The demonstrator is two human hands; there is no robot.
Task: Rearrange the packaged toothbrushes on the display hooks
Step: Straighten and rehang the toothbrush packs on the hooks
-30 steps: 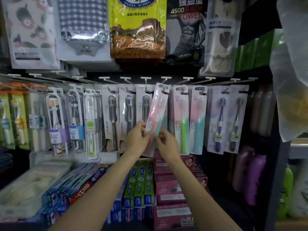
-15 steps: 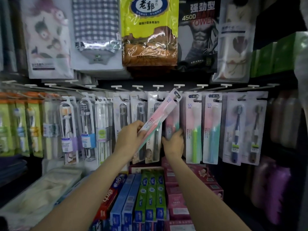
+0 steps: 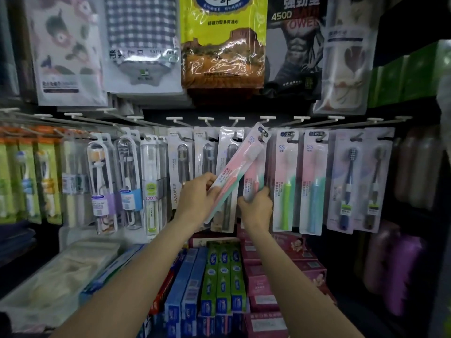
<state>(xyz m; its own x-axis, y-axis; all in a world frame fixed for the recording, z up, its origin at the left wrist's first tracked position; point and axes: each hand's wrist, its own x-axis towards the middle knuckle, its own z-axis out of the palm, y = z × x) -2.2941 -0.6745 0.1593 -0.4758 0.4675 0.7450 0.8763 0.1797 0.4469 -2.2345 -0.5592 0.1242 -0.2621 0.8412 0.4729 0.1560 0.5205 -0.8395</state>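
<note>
We hold a long, flat pink-and-teal toothbrush pack in clear plastic point(image 3: 235, 173) in our left hand point(image 3: 197, 198), fingers closed round its lower half, so the pack runs on a slant from low beside that hand up and to the right, its hang-hole end lying at the white wire display hook point(image 3: 264, 124) above our right hand point(image 3: 257, 206). Whether the hole is already over the hook tip we cannot tell. Our right hand curls round the lower end of the matching pink pack hanging straight down point(image 3: 255, 176), just right of the tilted one and touching it, as if to steady it. The coming move, we judge, turns on this slant: the top end is up and right of our left hand, nearer our right, so the left must swing the lower end rightward until the long axis hangs upright in line with the hook and its neighbours, the pink-and-green pack point(image 3: 285, 181) among them.
</note>
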